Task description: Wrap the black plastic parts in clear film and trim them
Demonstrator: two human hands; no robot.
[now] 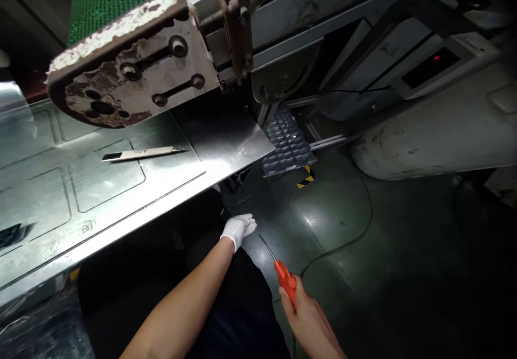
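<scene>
Air gun (284, 279), orange, at five-thirty; my right hand (309, 316) wraps its fingers round the grip, likely for control. Nozzle (267, 247) points to eleven, near my gloved left hand (238, 229), fingers extended, close together. Hose (350, 244) loops at four, possible snag. Craft knife (144, 153) on metal bench (161, 184), nine; conveyor end (139, 87) overhangs, ten.

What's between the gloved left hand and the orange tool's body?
Head view: the thin rod of the orange tool, slanting toward the left hand, floor behind.
</scene>
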